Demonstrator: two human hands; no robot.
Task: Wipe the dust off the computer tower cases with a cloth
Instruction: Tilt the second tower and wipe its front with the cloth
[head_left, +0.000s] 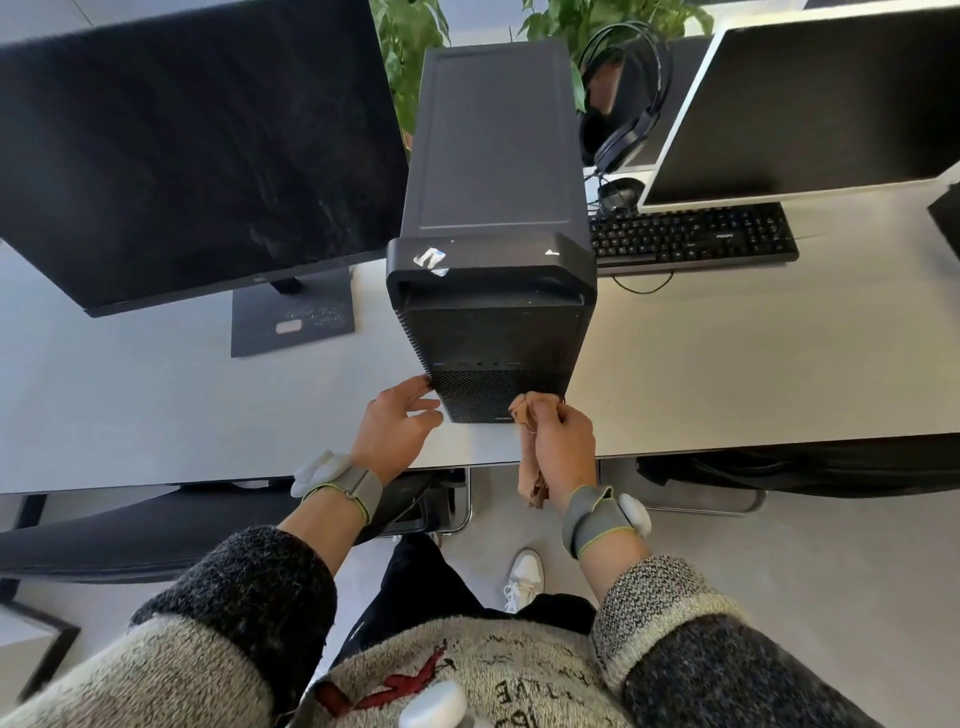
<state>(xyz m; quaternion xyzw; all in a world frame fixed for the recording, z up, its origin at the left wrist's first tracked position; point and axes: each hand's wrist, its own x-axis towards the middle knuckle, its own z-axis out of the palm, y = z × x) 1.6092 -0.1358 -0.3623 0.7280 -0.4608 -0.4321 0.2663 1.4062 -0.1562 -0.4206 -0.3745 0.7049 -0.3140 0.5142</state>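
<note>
A black computer tower case (493, 171) stands upright on the white desk (727, 364), its mesh front facing me. Torn sticker scraps mark its top front edge. My right hand (563, 441) grips a bunched brown cloth (524, 410) and holds it against the lower right corner of the tower's front. The cloth's tail hangs below the desk edge. My left hand (397, 431) touches the lower left corner of the front with relaxed fingers.
A large dark monitor (192, 150) on a flat stand is left of the tower. A white-framed monitor (815, 98), a black keyboard (691, 234) and headphones (623, 104) are to the right. Plants stand behind. A chair (130, 535) sits under the desk at left.
</note>
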